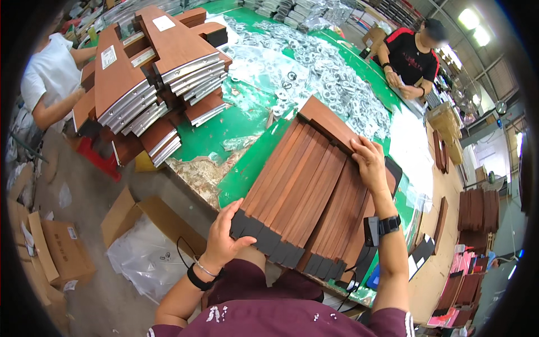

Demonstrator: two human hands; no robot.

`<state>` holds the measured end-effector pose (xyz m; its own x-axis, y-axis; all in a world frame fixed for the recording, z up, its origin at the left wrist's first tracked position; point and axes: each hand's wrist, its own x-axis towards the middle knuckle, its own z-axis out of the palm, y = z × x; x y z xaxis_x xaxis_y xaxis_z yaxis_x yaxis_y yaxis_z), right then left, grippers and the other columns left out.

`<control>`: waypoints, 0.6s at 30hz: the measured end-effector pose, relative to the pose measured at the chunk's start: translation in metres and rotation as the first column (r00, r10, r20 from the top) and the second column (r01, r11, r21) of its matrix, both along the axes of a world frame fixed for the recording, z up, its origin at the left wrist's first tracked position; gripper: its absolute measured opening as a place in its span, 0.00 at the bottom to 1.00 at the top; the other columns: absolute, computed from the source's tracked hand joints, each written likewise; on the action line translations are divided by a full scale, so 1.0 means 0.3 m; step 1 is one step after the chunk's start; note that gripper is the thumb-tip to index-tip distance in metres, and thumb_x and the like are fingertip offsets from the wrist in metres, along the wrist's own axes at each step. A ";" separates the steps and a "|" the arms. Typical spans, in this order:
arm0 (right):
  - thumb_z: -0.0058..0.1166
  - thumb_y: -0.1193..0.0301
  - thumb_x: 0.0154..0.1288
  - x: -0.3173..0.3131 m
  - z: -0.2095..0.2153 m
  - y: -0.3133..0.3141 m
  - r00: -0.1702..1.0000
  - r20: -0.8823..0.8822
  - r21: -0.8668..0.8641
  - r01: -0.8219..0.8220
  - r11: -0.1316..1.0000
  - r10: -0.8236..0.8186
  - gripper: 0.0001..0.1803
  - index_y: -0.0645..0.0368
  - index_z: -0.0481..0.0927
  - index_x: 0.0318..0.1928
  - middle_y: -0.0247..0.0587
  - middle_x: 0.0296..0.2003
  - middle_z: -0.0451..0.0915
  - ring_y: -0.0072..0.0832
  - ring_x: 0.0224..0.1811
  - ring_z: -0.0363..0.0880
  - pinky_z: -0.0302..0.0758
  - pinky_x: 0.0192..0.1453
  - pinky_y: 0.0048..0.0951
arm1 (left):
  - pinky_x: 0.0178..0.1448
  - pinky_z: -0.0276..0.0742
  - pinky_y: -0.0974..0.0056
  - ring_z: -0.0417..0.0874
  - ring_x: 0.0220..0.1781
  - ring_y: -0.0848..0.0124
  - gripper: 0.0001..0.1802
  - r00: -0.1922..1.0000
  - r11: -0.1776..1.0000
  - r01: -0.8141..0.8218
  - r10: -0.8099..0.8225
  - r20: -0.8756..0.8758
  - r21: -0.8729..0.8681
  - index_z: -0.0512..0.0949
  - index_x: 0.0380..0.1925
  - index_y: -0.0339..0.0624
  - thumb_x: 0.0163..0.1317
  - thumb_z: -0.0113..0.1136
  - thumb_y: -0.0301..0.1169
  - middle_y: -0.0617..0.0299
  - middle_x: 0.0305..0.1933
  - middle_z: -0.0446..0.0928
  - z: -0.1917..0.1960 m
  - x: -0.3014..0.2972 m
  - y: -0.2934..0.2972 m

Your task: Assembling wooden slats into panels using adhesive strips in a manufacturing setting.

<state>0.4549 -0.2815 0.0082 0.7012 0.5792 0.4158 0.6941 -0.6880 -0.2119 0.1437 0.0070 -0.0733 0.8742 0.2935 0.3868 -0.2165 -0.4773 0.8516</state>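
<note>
A row of reddish-brown wooden slats [297, 180] lies packed side by side on the table in front of me, with black ends [269, 240] toward my body. My left hand [225, 236] grips the near left corner of the row, its fingers along the outer side and thumb over the black ends. Across the far ends lies a wooden board [328, 124]. My right hand [368, 160] has its fingers bent over the right end of that board. The undersides of the slats are hidden.
Stacked brown boards with metal edges [191, 73] stand at the table's far left. Clear plastic bags of small parts [337, 73] cover the green tabletop [241, 174]. An open carton [168, 213] sits on the floor at left. Two co-workers [412, 62] [53, 78] are across and left.
</note>
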 end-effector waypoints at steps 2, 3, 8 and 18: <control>0.65 0.75 0.59 0.021 0.020 0.009 1.000 -0.010 0.034 -0.014 0.999 0.014 0.23 0.48 0.86 0.56 0.43 0.60 0.79 0.47 0.60 0.73 0.68 0.68 0.42 | 0.70 0.71 0.52 0.74 0.67 0.47 0.53 1.000 1.000 -0.002 0.002 -0.006 0.028 0.65 0.68 0.32 0.55 0.68 0.62 0.44 0.68 0.72 0.000 -0.007 -0.009; 0.65 0.75 0.59 0.026 0.029 0.016 1.000 -0.009 0.039 -0.017 0.999 0.017 0.23 0.48 0.86 0.56 0.43 0.60 0.79 0.47 0.60 0.73 0.68 0.68 0.42 | 0.70 0.71 0.52 0.75 0.67 0.46 0.53 1.000 1.000 -0.005 0.005 -0.015 0.014 0.65 0.68 0.32 0.55 0.68 0.62 0.44 0.68 0.72 0.003 0.000 -0.009; 0.64 0.75 0.61 0.025 0.191 0.099 0.989 0.148 0.339 -0.041 0.940 -0.010 0.22 0.51 0.85 0.57 0.45 0.58 0.80 0.45 0.60 0.73 0.68 0.67 0.41 | 0.69 0.71 0.52 0.75 0.67 0.47 0.54 0.999 0.998 -0.021 0.023 -0.027 0.055 0.63 0.69 0.31 0.56 0.68 0.61 0.43 0.68 0.73 0.004 -0.010 -0.001; 0.64 0.75 0.58 0.022 0.111 0.118 0.986 0.146 0.060 -0.087 0.994 0.077 0.20 0.48 0.87 0.53 0.43 0.55 0.81 0.45 0.57 0.75 0.70 0.62 0.44 | 0.69 0.71 0.51 0.76 0.66 0.46 0.58 1.000 1.000 -0.012 0.012 0.004 0.018 0.53 0.76 0.33 0.58 0.68 0.60 0.40 0.67 0.72 -0.037 -0.005 -0.004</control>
<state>0.4614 -0.2461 0.0414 0.5826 0.6004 0.5479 0.7741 -0.6152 -0.1491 0.1421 0.0057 -0.0843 0.8690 0.2973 0.3955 -0.2139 -0.4950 0.8422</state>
